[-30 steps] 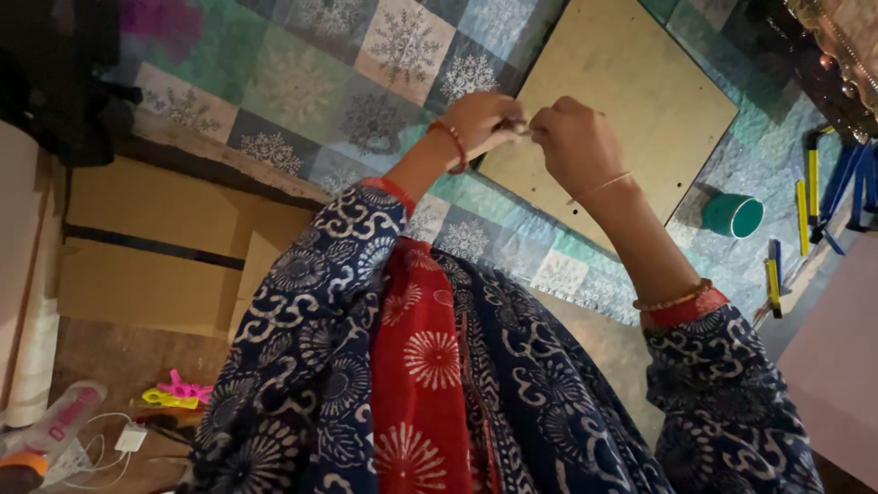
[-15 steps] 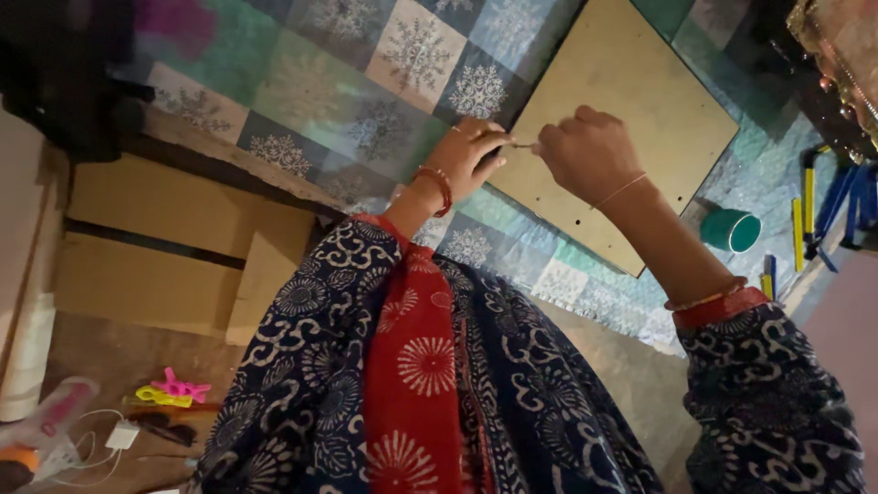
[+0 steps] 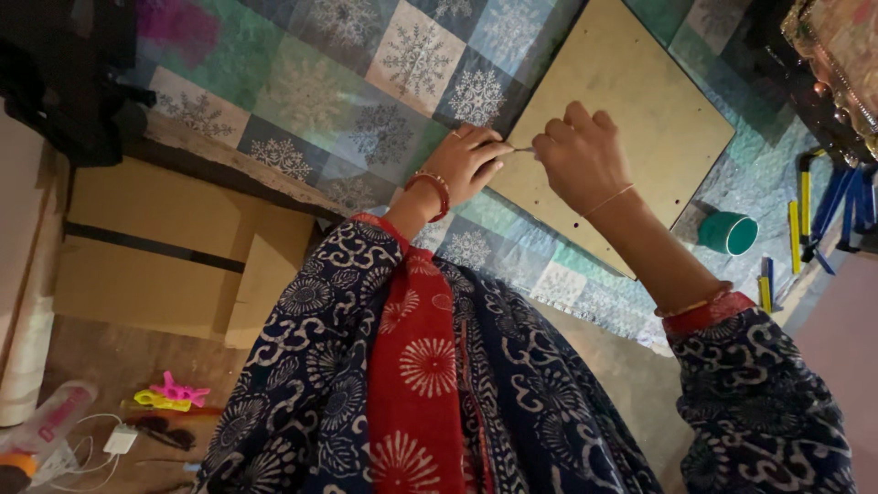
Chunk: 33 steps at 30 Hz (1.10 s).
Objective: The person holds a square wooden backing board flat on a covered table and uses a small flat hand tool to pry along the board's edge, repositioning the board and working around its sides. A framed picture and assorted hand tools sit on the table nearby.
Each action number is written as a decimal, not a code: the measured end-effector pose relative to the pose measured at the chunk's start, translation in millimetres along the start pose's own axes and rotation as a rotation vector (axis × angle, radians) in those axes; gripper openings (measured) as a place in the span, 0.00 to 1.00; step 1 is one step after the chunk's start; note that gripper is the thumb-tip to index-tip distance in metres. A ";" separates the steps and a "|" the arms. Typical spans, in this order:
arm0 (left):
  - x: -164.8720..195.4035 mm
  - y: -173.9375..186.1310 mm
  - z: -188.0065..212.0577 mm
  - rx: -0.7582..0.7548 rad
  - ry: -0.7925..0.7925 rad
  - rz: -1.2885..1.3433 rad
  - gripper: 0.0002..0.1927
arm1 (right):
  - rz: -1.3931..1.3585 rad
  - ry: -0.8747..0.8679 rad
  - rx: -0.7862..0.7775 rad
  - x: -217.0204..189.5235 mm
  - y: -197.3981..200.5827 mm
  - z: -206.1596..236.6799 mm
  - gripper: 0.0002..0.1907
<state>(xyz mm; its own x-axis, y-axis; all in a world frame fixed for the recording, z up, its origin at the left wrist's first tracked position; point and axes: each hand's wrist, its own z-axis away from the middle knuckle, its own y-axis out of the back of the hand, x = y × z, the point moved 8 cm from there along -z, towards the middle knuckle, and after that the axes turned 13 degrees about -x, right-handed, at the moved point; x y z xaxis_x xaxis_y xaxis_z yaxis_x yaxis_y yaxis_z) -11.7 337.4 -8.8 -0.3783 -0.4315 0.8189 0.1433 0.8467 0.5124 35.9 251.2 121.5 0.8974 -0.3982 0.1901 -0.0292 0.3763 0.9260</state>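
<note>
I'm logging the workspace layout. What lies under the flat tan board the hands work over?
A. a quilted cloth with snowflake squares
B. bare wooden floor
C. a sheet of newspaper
A: the flat tan board lies on a quilted cloth with snowflake squares, in teal, blue and white.

Snowflake-patterned patchwork quilt [image 3: 347, 101] — on it a tan board [image 3: 640, 110], a teal cup [image 3: 729, 233], blue-and-yellow tools [image 3: 823, 210].

Both hands have moved further out over the wooden board [image 3: 631, 119]: the left hand [image 3: 471, 165] and right hand [image 3: 585, 155], earlier pinching together at its near edge, now sit slightly apart, a thin pin [image 3: 523, 149] showing between them.
</note>
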 end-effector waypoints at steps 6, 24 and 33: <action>5.0 6.0 -0.7 0.010 -0.011 0.002 0.13 | 0.086 -0.069 -0.099 3.6 -6.1 -6.0 0.09; -2.5 -3.7 1.7 0.028 -0.048 -0.043 0.13 | -0.046 -0.057 -0.125 7.0 -26.1 -2.9 0.04; -11.1 -13.9 1.7 -0.030 0.012 -0.052 0.13 | -0.005 0.056 -0.116 6.0 -20.2 -4.7 0.05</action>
<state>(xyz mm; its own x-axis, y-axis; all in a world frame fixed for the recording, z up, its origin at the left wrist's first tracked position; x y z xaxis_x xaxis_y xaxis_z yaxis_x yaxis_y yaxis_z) -11.1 330.9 -25.4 -0.3745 -0.4789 0.7940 0.1511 0.8133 0.5618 43.9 245.2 102.5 0.9206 -0.3544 0.1637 0.0240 0.4700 0.8823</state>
